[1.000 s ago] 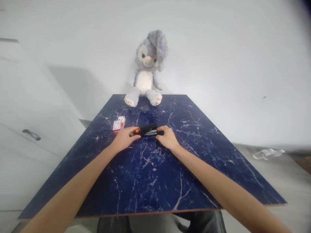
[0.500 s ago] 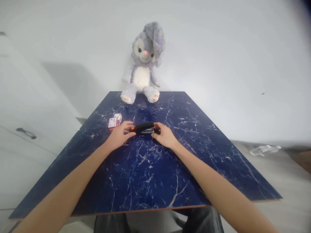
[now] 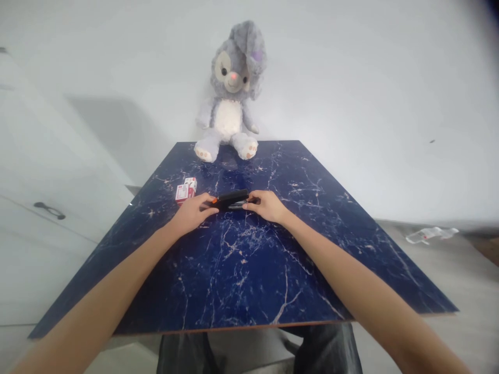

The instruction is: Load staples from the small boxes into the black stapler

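A black stapler (image 3: pixel 232 198) with an orange tip at its left end lies across the middle of the blue table (image 3: pixel 241 280). Silvery metal shows along its lower right side. My left hand (image 3: pixel 195 210) holds the left end between thumb and fingers. At the right end, my right hand (image 3: pixel 267 205) pinches the stapler with thumb and forefinger. Parts of both ends are hidden by my fingers. Just beyond my left hand stand two small red-and-white boxes (image 3: pixel 186 191), side by side.
A grey plush toy (image 3: pixel 228 117) sits at the table's far edge against the white wall. To the left is a white cabinet with a dark handle (image 3: pixel 50 210). A clear plastic item (image 3: pixel 432 235) lies on the floor at right.
My view has tilted slightly, so the whole scene sits a little differently in the picture. My right thumb and fingers have drawn closer together at the stapler's end.
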`<state>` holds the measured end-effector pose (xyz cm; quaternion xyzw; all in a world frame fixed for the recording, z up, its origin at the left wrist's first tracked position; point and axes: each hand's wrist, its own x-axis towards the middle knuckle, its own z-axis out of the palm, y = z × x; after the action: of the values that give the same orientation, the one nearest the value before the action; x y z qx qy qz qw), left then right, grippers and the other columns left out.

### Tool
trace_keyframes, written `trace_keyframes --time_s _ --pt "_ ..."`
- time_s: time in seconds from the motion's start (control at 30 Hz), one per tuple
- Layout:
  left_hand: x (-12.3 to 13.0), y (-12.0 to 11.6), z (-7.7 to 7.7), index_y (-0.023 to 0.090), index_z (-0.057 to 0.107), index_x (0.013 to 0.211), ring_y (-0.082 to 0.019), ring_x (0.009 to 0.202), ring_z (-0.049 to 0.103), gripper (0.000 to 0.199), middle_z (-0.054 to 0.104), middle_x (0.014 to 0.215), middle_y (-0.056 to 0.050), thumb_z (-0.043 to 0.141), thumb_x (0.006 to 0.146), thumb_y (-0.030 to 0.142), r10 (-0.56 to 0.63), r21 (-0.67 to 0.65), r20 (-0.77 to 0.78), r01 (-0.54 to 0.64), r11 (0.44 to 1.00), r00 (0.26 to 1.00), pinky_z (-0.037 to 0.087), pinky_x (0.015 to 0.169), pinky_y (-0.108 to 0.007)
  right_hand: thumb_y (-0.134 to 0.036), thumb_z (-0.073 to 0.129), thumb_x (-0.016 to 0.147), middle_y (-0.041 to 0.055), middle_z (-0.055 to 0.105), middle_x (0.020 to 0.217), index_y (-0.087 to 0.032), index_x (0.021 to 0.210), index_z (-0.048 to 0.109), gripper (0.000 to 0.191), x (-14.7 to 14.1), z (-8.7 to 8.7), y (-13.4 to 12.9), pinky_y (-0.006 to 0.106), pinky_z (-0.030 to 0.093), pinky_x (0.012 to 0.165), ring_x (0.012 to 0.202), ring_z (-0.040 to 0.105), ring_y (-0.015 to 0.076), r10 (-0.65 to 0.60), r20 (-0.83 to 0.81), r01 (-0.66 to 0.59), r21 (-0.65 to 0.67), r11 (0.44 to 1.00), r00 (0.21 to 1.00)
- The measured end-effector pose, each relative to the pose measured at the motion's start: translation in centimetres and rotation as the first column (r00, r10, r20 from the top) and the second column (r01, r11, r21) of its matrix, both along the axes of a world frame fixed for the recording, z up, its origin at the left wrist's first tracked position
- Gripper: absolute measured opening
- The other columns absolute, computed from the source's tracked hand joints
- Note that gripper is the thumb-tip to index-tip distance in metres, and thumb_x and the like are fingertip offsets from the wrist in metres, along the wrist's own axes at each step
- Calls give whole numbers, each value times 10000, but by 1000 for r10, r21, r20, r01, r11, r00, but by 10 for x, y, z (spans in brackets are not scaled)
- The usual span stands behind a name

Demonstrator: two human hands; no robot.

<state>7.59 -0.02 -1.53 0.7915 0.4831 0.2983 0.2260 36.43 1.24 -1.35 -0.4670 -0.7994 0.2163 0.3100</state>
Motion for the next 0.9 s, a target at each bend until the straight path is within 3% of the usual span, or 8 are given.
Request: trace_keyframes --time_s 0.13,0.4,0.6,0.77,0.9 --pt "-1 2 1 232 594 1073 -228 928 719 344 694 1132 -47 648 859 495 -25 -25 -5 25 999 1000 565 884 -387 -336 715 845 -14 703 787 -191 907 724 158 7 1 2 242 436 676 665 606 131 43 -44 -46 -57 997 998" --pt "1 -1 4 229 570 1078 -236 944 716 349 686 1160 -63 629 865 499 -20 -42 -28 18 999 999 564 876 -393 -267 694 866 22 679 878 -175 939 674 119 8 3 -2 248 430 690 726 600 139 93 19 -94 78 993 996" --pt "4 2 6 227 560 1106 -252 973 693 376 697 1140 -72 619 863 508 8 29 -124 -5 1000 992 532 903 -410 -281 737 843 9 609 793 -157 810 616 176 10 8 12 231 390 639 670 538 118 204 115 -215 101 971 972" --pt "2 7 9 237 578 1058 -244 958 687 351 714 1043 -37 621 864 526 -28 -13 -144 26 1000 989 525 879 -381 -267 689 879 6 612 796 -160 827 586 157 10 2 12 227 377 623 658 525 111 210 76 -218 112 969 975" --pt "0 7 9 242 580 1083 -242 978 686 363 714 1069 -30 620 867 531 -1 -23 -150 -2 1000 989 517 906 -379 -288 644 905 27 625 824 -162 878 623 131 30 0 10 249 392 638 665 529 127 173 84 -182 113 977 981"
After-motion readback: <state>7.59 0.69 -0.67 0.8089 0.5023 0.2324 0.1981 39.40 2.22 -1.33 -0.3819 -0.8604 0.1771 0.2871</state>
